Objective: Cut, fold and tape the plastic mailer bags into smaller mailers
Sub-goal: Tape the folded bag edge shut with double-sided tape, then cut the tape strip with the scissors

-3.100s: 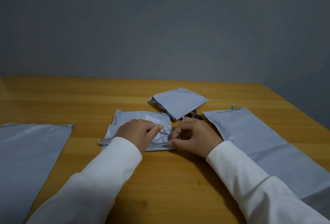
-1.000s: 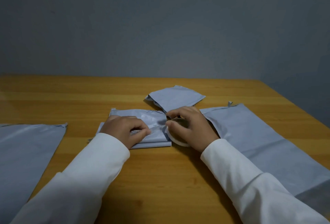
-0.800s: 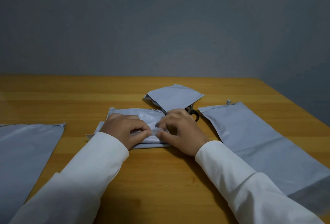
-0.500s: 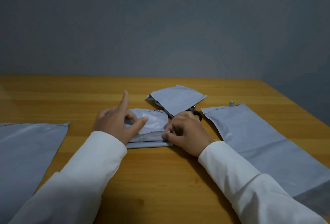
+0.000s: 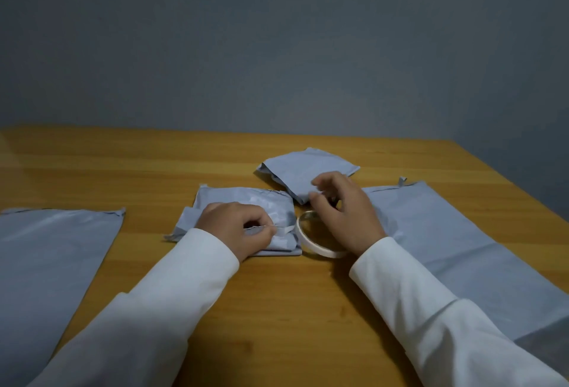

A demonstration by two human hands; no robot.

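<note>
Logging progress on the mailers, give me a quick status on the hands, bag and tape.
Left hand pinches a tape strip onto the folded bag. Right hand hovers, fingers loosely curled, over the tape roll. Nothing in the way.

I saw a big wooden table point(image 5: 277, 309). It was orange-brown, with light and dark stripes running across it. Its far edge met a plain grey-blue wall point(image 5: 277, 47). The wall filled the top part of my view. On the right, the table's edge slanted down toward me.
</note>
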